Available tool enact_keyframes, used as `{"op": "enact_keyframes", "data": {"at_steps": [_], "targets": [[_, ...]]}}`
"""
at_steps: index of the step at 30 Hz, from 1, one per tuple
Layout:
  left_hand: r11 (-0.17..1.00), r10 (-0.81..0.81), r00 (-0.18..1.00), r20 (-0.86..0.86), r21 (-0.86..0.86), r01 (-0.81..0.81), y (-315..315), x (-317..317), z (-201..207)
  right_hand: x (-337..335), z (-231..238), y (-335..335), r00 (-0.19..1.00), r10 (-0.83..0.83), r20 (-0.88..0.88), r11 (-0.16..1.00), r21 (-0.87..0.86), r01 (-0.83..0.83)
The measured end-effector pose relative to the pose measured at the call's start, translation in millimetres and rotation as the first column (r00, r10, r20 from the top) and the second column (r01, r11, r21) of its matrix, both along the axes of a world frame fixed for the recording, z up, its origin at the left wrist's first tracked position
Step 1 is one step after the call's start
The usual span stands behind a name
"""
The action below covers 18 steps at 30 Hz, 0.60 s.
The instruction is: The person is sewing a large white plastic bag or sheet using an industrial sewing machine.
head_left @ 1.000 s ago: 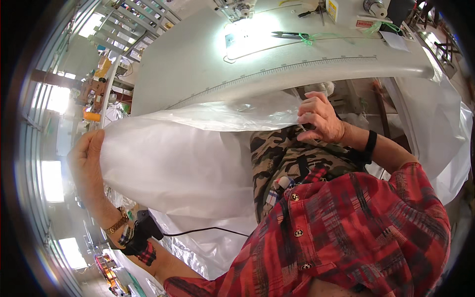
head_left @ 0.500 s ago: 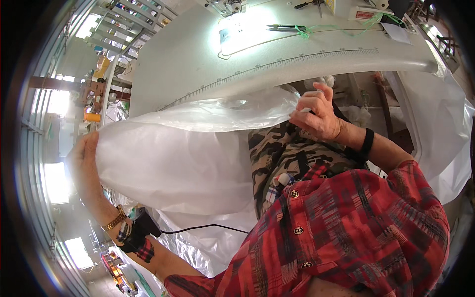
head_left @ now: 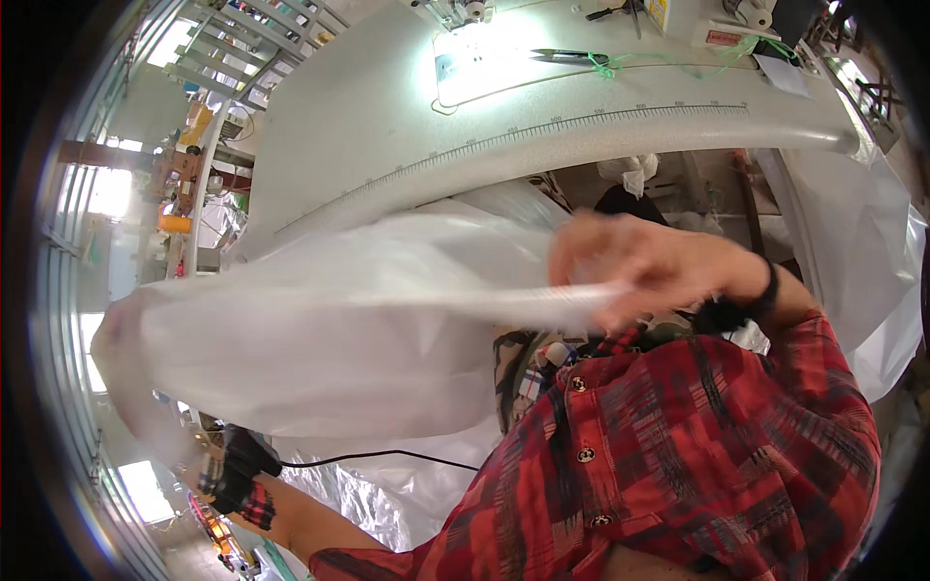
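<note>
A translucent white plastic sheet (head_left: 320, 358) is stretched between my two hands above my lap. At its left end my left hand (head_left: 121, 353) grips the edge; motion smears the fingers. My right hand (head_left: 654, 266), also blurred, pinches the sheet's other end close to my shirt front. Between them the upper edge runs almost straight, while the rest hangs loose below and bulges toward the table.
Beyond the sheet lies a pale sewing table (head_left: 358, 126) with a printed ruler scale and a rounded front edge. On it are a lit sewing machine (head_left: 470, 15), dark thread snips (head_left: 570, 56) and green thread (head_left: 668, 66). More white sheeting (head_left: 862, 252) drapes at the right.
Both hands have come nearer to my body, carrying the sheet with them. The left has also gone further left, and the sheet's upper edge is now pulled straighter.
</note>
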<state>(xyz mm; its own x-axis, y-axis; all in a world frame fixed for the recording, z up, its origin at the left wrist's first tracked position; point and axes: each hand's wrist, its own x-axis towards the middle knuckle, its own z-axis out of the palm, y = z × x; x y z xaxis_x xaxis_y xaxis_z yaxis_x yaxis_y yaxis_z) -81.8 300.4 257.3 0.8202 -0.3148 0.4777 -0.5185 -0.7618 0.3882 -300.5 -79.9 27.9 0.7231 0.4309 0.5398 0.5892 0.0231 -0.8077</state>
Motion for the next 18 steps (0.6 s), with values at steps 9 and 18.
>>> {"op": "enact_keyframes", "data": {"at_steps": [9, 18], "targets": [[0.703, 0.172, 0.985, -0.021, 0.703, -0.108, -53.8, 91.7, -74.5, -25.8, 12.1, -49.8, 0.846, -0.485, -0.221, 0.829, -0.424, 0.365], [0.527, -0.831, 0.531, -0.167, 0.071, 0.847, -233.3, -108.0, -136.2, -13.7, 35.4, -19.1, 0.698, -0.716, 0.026, 0.673, -0.243, 0.699]]}}
